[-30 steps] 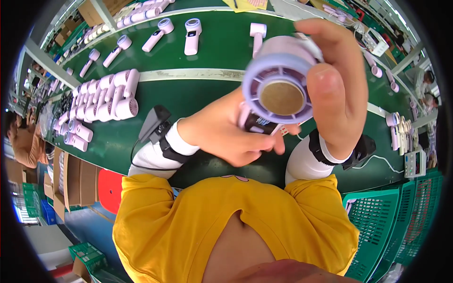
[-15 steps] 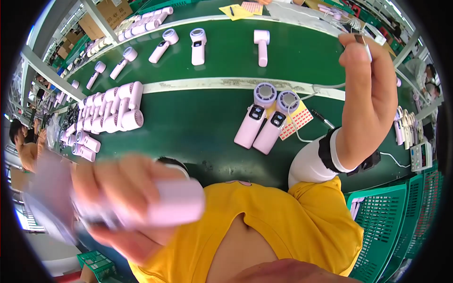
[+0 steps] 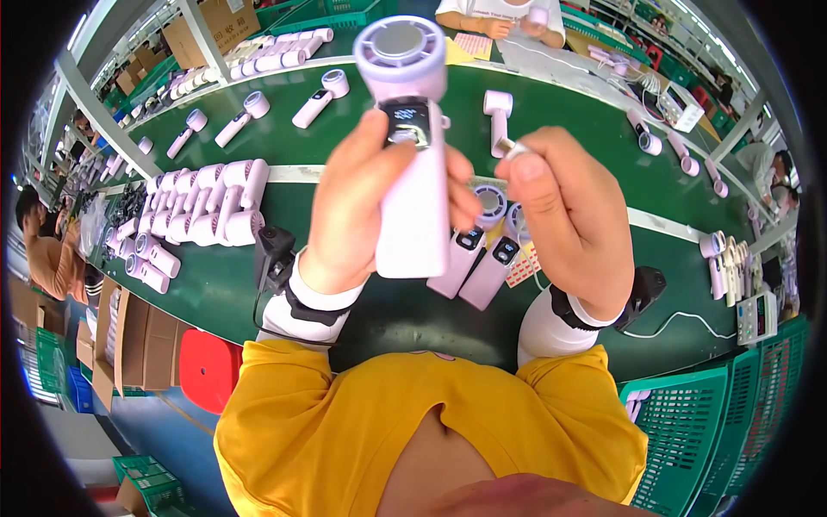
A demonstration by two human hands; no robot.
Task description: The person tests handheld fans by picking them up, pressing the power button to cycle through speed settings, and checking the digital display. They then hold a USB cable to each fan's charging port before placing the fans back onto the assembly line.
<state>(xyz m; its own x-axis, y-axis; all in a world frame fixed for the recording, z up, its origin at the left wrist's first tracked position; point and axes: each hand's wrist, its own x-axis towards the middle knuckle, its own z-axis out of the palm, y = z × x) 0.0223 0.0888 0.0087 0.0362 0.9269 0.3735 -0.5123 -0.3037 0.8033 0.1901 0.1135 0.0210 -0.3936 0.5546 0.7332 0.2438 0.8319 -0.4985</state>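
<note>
A long green workbench (image 3: 431, 323) stretches before the person, with a green plastic crate (image 3: 689, 422) at its near right edge and, over on the left, a red stool (image 3: 207, 372). Toward the bench's left side I see a stack of pink fans (image 3: 205, 202). Near the middle, 2 more fans (image 3: 487, 284) lie side by side, partly hidden by the hands. Above the bench, the held fan (image 3: 413, 215) points head-up, its display lit; the left hand (image 3: 345, 211) curls snugly around its handle. The right hand (image 3: 573, 220) is nearly closed, thumb and fingers pinching a small metal-tipped plug (image 3: 508, 147), beside but apart from that fan.
</note>
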